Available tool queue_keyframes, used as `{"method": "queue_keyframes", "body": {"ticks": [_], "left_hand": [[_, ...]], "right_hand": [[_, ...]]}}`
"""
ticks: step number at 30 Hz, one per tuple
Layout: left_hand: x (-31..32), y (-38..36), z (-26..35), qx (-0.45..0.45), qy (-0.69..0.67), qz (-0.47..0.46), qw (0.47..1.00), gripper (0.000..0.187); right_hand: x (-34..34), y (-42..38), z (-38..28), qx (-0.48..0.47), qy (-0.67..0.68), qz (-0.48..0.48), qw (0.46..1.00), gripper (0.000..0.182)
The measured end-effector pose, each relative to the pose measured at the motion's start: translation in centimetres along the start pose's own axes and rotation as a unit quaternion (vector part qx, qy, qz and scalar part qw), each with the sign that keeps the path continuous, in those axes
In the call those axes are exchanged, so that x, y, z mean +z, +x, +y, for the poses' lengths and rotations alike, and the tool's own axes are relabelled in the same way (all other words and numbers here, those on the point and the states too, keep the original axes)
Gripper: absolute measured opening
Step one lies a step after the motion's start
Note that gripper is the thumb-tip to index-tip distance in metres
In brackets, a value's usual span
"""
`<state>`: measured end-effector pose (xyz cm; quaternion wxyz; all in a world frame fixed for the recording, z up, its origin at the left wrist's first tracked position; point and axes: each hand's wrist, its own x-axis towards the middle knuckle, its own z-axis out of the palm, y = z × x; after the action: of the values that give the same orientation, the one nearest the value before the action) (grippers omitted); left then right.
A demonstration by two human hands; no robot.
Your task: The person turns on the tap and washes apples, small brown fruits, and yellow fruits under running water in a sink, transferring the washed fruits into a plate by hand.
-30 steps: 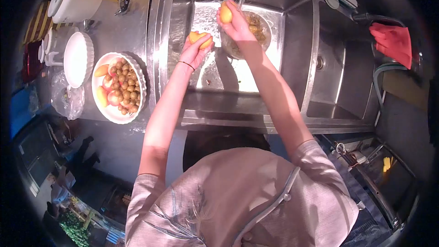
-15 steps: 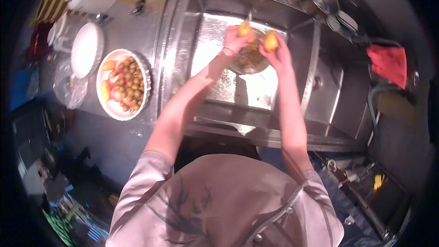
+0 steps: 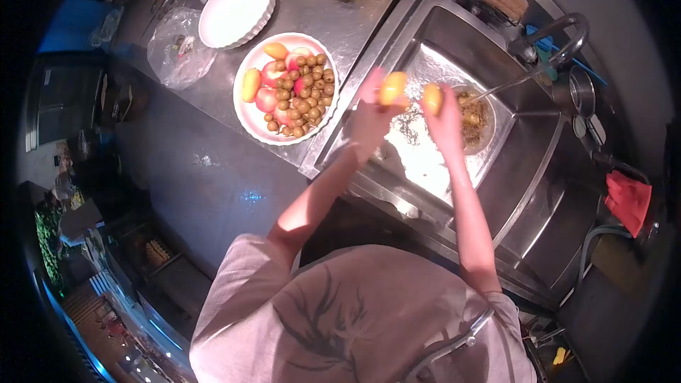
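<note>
Above the steel sink (image 3: 433,35), two yellow fruits are held side by side: one yellow fruit (image 3: 392,88) is gripped at the fingertips of the left hand (image 3: 370,117), the other yellow fruit (image 3: 432,98) is clasped atop the right hand (image 3: 447,124). Just beside, left of them, a plate of fruit (image 3: 250,115) is set on the counter.

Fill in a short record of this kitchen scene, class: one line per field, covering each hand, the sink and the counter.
Left hand: holds a yellow fruit over the sink
Right hand: holds a second yellow fruit
Sink: a bowl of small fruit sits inside; tap above
Counter: plate of mixed fruit, empty white dish, plastic bag
</note>
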<state>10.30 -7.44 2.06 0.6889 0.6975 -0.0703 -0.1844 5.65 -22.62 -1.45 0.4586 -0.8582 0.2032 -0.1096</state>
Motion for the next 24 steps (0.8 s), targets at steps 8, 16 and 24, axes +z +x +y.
{"method": "queue_keyframes", "body": {"ticks": [8, 16, 24], "left_hand": [[-18.6, -3.1, -1.5, 0.106, 0.262, 0.390, 0.876, 0.034], [-17.9, -4.0, -0.7, 0.140, 0.401, 0.252, 0.870, 0.044], [-2.9, -3.2, 1.5, 0.250, 0.404, 0.078, 0.877, 0.035]], "right_hand": [[16.6, -0.9, -14.5, -0.218, 0.092, -0.113, 0.965, 0.055], [17.1, -2.0, -13.4, -0.314, 0.128, -0.013, 0.941, 0.040], [4.2, -6.7, 8.1, -0.007, 0.117, 0.039, 0.992, 0.019]]}}
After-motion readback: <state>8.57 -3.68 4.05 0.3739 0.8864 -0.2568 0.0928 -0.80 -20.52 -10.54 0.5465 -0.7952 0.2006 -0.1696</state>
